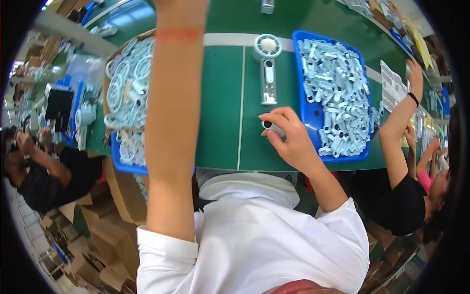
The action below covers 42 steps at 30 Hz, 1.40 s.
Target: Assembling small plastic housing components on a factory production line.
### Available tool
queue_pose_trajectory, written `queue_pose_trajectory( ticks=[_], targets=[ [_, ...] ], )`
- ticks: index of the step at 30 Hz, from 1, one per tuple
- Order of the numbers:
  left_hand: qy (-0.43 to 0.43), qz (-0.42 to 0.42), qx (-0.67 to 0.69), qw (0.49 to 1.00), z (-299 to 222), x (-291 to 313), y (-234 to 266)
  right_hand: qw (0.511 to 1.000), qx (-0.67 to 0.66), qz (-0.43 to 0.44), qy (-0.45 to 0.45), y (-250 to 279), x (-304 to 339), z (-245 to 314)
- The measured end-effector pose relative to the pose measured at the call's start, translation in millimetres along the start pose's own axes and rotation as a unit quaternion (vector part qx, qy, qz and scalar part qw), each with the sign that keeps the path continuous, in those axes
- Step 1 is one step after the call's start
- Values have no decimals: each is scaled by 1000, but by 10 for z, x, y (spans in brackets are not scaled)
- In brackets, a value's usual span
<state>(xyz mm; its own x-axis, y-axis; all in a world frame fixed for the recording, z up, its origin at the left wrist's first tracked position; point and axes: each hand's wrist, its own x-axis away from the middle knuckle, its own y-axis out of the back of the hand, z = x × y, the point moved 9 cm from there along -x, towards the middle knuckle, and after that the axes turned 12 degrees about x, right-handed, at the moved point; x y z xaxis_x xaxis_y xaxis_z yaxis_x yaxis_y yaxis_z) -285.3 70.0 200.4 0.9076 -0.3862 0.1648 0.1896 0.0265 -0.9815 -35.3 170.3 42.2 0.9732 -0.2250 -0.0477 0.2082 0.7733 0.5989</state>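
In the head view, the right hand (293,142) had its fingers (275,118) pinching a small pale part (275,129) near the worktop's (220,98) near edge. Handling it well probably called for a light, steady grip. The part sat between thumb and forefinger, nearer that edge than the handheld fan (268,88) and left of the blue tray (309,117). The left forearm (174,112) stretched toward the far edge; its hand was out of sight, so I could not tell its grip.

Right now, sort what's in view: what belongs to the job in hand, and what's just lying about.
Likely the job:
small part in the right hand
fan ahead of it
blue tray of similar-looking pieces
rings on the left, possibly

Apparently lying about:
cardboard boxes, lower left
clear plastic, far left
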Motion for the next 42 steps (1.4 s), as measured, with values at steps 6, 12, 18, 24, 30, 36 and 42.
queue_pose_trajectory(
  ticks=[6, 12, 18, 24, 30, 36, 42],
  targets=[
    [-177, 165, -490, 838, -12, 1668, 1384, 998, 1, 60, -25, -88, 268, 61],
    [16, 74, -501, 862, 204, 1888, 2417, 960, -257, 43, -100, -81, 289, -5],
    [47, 118, -532, 837, 470, 1765, 2406, 969, -213, -21, -122, -28, 273, -49],
    [58, 186, -660, 725, 496, 1781, 2358, 980, -152, -28, -128, 10, 327, -38],
    [55, 194, -681, 704, 526, 1776, 2365, 994, -44, -51, -91, 76, 328, 7],
    [-36, 216, -749, 626, 531, 1806, 2262, 983, -95, -39, -151, 38, 306, -103],
    [-15, 184, -780, 598, 523, 1810, 2306, 968, -107, 42, -221, -63, 266, -273]
  ],
)
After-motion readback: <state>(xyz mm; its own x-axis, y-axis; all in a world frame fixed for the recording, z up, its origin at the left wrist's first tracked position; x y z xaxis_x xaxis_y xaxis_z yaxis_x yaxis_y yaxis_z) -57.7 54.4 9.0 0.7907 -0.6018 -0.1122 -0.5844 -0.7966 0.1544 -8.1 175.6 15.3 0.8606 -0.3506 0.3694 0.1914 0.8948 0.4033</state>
